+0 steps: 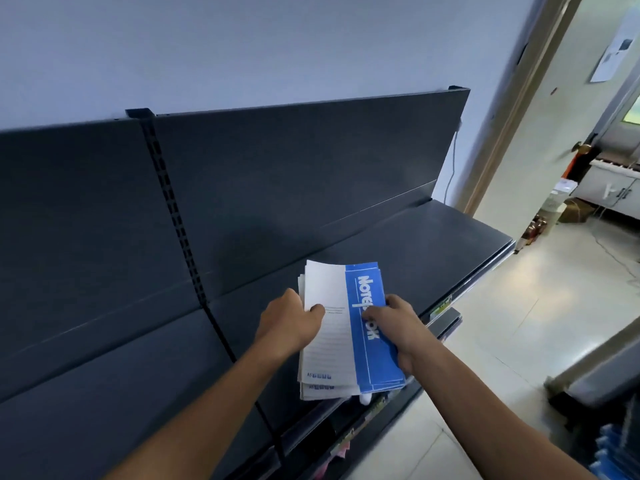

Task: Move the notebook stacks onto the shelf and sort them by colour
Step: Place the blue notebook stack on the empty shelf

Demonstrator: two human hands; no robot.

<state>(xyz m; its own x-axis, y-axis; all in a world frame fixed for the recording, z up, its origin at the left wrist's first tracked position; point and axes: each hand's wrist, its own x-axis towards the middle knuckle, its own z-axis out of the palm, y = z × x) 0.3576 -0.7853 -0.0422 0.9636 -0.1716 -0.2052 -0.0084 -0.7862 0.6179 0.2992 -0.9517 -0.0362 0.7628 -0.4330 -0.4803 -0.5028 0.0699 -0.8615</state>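
You have the notebook stack (341, 344) between both hands, over the front part of the dark top shelf (433, 244). Its near end reaches past the shelf's front edge (whether it rests on the metal, I cannot tell). The grip of your left hand (291, 323) pinches the white side, thumb on top. The grip of your right hand (398, 323) pinches the blue side. The lower shelf (446, 327) holds coloured items (341, 445), too blurred to name.
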